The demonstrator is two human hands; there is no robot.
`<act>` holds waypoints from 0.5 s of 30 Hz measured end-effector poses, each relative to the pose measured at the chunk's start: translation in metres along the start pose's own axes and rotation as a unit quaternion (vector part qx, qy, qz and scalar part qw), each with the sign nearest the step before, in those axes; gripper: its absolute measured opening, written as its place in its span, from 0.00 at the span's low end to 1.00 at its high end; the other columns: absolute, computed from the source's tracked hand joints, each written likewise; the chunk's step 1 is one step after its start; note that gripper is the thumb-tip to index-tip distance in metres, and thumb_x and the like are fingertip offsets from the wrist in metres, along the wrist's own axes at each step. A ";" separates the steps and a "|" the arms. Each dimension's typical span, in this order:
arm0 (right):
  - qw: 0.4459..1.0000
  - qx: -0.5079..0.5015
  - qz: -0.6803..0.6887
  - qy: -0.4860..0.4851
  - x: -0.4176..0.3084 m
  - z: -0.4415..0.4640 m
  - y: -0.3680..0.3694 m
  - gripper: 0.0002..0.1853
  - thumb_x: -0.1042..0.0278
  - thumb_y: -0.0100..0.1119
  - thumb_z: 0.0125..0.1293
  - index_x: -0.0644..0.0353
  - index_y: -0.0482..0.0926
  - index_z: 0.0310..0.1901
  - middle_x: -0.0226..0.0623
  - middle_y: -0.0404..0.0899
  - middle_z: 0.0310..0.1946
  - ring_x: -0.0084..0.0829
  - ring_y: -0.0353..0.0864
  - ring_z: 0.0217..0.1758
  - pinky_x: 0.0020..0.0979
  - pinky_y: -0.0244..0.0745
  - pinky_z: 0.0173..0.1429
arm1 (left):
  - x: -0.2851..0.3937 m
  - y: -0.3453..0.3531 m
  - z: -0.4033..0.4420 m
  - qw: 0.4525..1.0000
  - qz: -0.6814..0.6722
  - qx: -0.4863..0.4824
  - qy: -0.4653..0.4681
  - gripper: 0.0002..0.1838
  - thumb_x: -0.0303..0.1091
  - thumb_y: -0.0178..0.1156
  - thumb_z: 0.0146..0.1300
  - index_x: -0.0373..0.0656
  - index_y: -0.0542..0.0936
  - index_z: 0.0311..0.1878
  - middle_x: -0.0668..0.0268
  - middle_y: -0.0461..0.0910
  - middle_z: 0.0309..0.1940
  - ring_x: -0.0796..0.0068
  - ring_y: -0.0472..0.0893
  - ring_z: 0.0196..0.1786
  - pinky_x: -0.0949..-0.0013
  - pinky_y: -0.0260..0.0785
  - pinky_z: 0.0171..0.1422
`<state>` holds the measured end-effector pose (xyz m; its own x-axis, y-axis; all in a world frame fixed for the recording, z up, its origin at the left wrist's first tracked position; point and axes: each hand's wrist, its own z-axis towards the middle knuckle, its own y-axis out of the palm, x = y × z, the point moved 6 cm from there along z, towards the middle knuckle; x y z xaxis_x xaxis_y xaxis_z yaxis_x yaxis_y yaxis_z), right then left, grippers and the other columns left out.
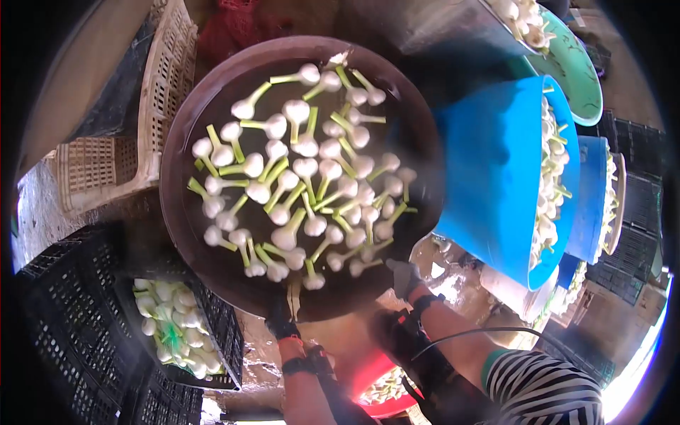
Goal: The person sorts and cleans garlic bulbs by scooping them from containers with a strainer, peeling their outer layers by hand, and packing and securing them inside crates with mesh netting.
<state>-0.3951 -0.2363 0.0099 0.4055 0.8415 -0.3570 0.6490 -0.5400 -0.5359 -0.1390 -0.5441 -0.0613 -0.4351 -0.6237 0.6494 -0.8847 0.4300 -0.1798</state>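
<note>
left hand (282,324) and right hand (404,279) are at the near rim of the dark basin (172,177), can't tell if either grips, while garlic bulbs (305,168), stems already cut short, remain loose inside, plenty more filling the blue tub (489,170)!

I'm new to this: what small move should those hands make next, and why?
Perhaps slide the right hand inward to the nearest garlic bulb. That hand and the left hand are at the near rim of the dark tub; no bulb shows in either, and this one lies close by.
</note>
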 end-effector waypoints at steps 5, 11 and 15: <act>0.998 0.027 0.044 -0.022 -0.028 -0.011 -0.015 0.12 0.65 0.58 0.59 0.68 0.78 0.35 0.32 0.77 0.27 0.25 0.73 0.31 0.30 0.69 0.35 | 0.027 0.017 -0.030 0.977 -0.158 0.137 -0.035 0.16 0.36 0.51 0.60 0.34 0.80 0.43 0.59 0.81 0.36 0.64 0.80 0.37 0.60 0.75 0.44; 0.968 0.069 0.201 0.135 -0.061 -0.011 -0.050 0.09 0.71 0.63 0.54 0.68 0.78 0.33 0.29 0.77 0.25 0.21 0.70 0.26 0.30 0.69 0.30 | -0.054 -0.010 -0.023 0.955 -0.226 0.183 -0.052 0.17 0.42 0.54 0.57 0.39 0.78 0.42 0.60 0.79 0.41 0.64 0.78 0.44 0.59 0.73 0.52; 0.963 0.074 0.260 -0.014 -0.036 0.014 -0.065 0.10 0.71 0.65 0.53 0.67 0.78 0.35 0.31 0.76 0.26 0.23 0.72 0.28 0.29 0.70 0.31 | -0.048 0.019 -0.050 0.946 -0.273 0.146 -0.098 0.16 0.41 0.55 0.56 0.40 0.79 0.42 0.60 0.79 0.40 0.65 0.78 0.43 0.61 0.73 0.49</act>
<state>-0.4608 -0.2322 0.0466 0.6324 0.4565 -0.6259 0.2620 -0.8864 -0.3817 -0.1268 -0.4729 -0.0594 0.1035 -0.8216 0.5606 -0.9825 -0.1722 -0.0710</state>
